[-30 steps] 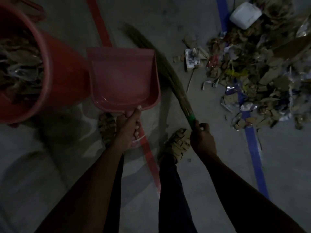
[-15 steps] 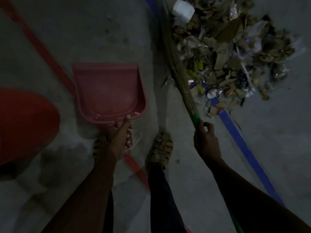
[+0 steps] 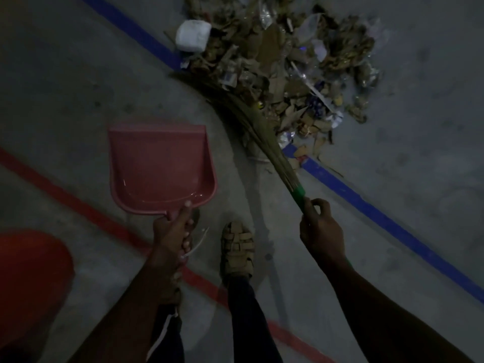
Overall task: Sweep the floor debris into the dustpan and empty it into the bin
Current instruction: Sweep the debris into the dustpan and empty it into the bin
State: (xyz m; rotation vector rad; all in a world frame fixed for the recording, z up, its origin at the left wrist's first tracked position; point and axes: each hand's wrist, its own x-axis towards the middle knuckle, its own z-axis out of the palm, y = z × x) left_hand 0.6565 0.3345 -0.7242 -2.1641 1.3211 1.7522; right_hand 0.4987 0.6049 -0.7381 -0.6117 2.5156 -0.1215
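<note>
A pink dustpan point(image 3: 159, 166) is held low over the grey floor, empty, its mouth facing away from me. My left hand point(image 3: 172, 231) grips its short handle. My right hand point(image 3: 320, 229) grips the green handle of a grass broom point(image 3: 251, 119), whose bristles reach up and left to the near edge of the debris pile point(image 3: 288, 72). The pile is dry leaves, cardboard scraps, plastic wrappers and a white crumpled lump point(image 3: 193, 35). The red bin point(image 3: 28, 281) shows at the lower left edge, only partly in view.
A blue floor stripe point(image 3: 379, 213) runs diagonally under the pile and to the lower right. A red stripe point(image 3: 86, 213) crosses under the dustpan. My sandalled foot point(image 3: 237, 248) stands between the two hands. Bare concrete lies left of the pile.
The view has turned right, so the bin slid from the upper left to the lower left edge. The dustpan came away from the bin. The broom swung over to the pile's near edge.
</note>
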